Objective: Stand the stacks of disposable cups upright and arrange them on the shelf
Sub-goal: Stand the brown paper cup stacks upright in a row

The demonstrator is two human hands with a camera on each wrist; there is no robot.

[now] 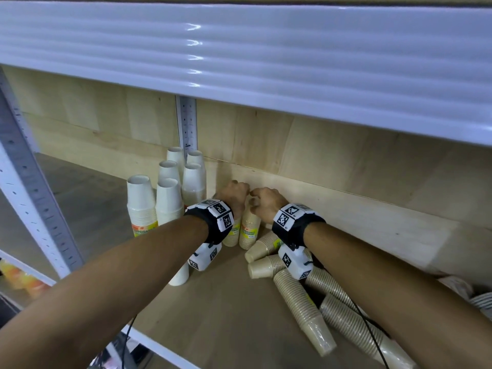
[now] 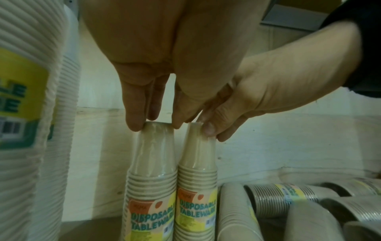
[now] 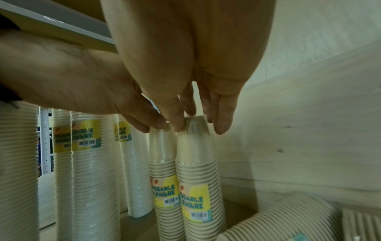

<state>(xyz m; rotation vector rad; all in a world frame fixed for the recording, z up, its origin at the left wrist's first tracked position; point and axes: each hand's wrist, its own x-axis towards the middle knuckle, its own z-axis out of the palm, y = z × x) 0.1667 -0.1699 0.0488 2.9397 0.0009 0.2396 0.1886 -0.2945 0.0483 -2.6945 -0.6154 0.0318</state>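
Observation:
Two beige wrapped cup stacks stand upright side by side against the back board. My left hand (image 1: 234, 191) pinches the top of the left stack (image 1: 231, 235) from above; in the left wrist view its fingers (image 2: 135, 125) and thumb close round the top cup of that stack (image 2: 153, 163). My right hand (image 1: 266, 201) grips the top of the right stack (image 1: 249, 230) the same way, with the fingers (image 3: 223, 124) and thumb on either side of the stack (image 3: 195, 163). The two hands almost touch.
Several white cup stacks (image 1: 141, 201) stand upright to the left. Several beige stacks (image 1: 298, 296) lie on their sides to the right on the shelf board (image 1: 226, 310). The upper shelf (image 1: 239, 49) hangs low overhead. The wooden back board (image 1: 332, 161) is just behind the hands.

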